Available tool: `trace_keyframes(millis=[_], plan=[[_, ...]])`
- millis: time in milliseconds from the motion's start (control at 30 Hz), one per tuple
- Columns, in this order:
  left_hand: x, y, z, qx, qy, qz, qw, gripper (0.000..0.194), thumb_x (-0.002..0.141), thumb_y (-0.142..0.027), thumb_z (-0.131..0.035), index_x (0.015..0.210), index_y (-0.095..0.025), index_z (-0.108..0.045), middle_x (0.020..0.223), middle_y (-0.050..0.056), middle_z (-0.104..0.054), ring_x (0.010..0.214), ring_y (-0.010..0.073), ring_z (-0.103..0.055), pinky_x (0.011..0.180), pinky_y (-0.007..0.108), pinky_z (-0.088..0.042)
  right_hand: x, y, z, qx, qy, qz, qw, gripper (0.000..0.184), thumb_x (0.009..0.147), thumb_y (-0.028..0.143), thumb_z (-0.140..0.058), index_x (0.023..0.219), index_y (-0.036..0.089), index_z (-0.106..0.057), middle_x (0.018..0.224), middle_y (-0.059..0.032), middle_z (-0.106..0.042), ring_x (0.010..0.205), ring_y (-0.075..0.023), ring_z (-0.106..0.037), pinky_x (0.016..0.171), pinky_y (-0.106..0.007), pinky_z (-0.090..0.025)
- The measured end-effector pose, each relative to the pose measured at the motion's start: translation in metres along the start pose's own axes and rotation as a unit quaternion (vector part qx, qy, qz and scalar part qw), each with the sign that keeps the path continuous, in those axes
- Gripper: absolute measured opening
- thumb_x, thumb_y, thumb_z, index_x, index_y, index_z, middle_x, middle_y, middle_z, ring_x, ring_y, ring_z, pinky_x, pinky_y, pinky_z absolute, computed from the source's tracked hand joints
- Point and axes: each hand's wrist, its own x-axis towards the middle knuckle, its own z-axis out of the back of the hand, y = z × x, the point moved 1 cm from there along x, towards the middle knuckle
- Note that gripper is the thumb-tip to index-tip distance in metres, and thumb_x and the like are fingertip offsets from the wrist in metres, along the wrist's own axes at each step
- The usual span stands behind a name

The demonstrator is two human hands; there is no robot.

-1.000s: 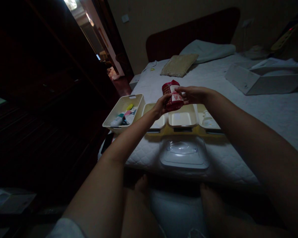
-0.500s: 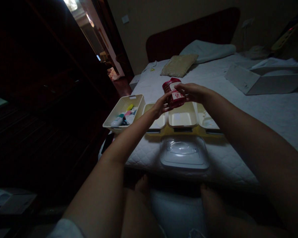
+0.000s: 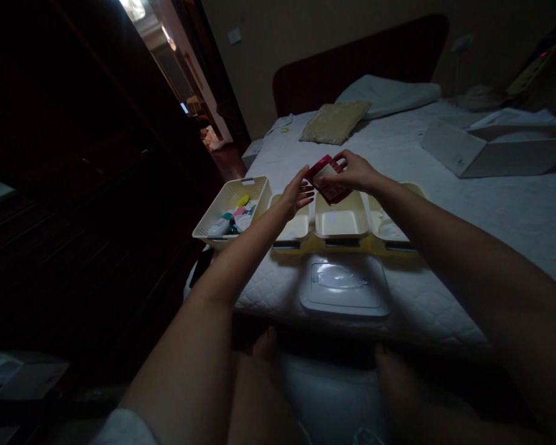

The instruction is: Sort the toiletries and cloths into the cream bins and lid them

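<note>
Above the middle bin (image 3: 341, 224): red packet (image 3: 330, 179) pinched in the right hand's (image 3: 352, 172) fingers; left hand (image 3: 297, 193), fingers spread, at its eight o'clock.

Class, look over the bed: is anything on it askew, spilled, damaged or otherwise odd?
Mildly untidy: the blanket is rumpled near the headboard, and the cushion sits askew to the bed. The lid lies loose before the bins, covering none. No spill or damage shows, though dim light could hide some.

Yellow-tan cushion (image 3: 334, 122); quilted white mattress (image 3: 269, 293).
</note>
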Motion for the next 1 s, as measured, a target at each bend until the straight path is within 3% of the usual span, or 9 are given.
trace_keyframes(millis=[167,433,733,867,1000], plan=[[0.002,0.000,-0.003,-0.010,0.044,-0.030,0.999,0.039,0.075,-0.055,-0.057,0.093,-0.020,-0.061,0.093,0.007,-0.064,0.099,0.0214,-0.060,0.087,0.034,-0.046,-0.001,0.008,-0.001,-0.099,0.021,0.081,0.991,0.065,0.052,0.044,-0.077,0.105,0.016,-0.052,0.101,-0.0079,-0.054,0.093,-0.0251,-0.054,0.085,-0.041,-0.045],[0.002,0.001,-0.001,-0.021,0.049,-0.061,0.997,0.033,0.073,-0.044,-0.064,0.093,-0.018,-0.063,0.095,0.007,-0.067,0.102,0.0228,-0.059,0.092,0.037,-0.045,-0.012,0.019,-0.003,-0.108,0.040,0.120,0.986,0.066,0.056,0.036,-0.076,0.114,0.020,-0.048,0.112,-0.0086,-0.043,0.107,-0.0280,-0.047,0.094,-0.039,-0.039],[0.006,0.005,0.001,-0.005,0.011,-0.092,0.996,0.043,0.069,-0.051,-0.064,0.096,-0.016,-0.061,0.094,0.008,-0.067,0.096,0.0229,-0.061,0.089,0.039,-0.047,-0.009,0.015,-0.006,-0.085,0.040,0.115,0.989,0.071,0.052,0.042,-0.079,0.113,0.018,-0.051,0.114,-0.0102,-0.044,0.104,-0.0272,-0.050,0.092,-0.039,-0.042],[0.007,0.006,0.004,-0.002,-0.031,-0.080,0.996,0.044,0.070,-0.051,-0.062,0.098,-0.017,-0.061,0.094,0.007,-0.067,0.097,0.0231,-0.061,0.088,0.039,-0.048,-0.002,0.010,-0.003,-0.018,0.079,0.086,0.993,0.067,0.051,0.039,-0.081,0.110,0.019,-0.054,0.110,-0.0090,-0.052,0.100,-0.0254,-0.054,0.085,-0.037,-0.047],[0.008,0.009,0.008,-0.003,-0.027,-0.094,0.995,0.046,0.069,-0.052,-0.063,0.100,-0.018,-0.062,0.097,0.007,-0.067,0.097,0.0239,-0.061,0.086,0.037,-0.048,0.002,0.012,0.005,0.046,0.095,0.033,0.994,0.059,0.057,0.042,-0.078,0.107,0.020,-0.055,0.101,-0.0082,-0.060,0.092,-0.0234,-0.058,0.078,-0.036,-0.050]])
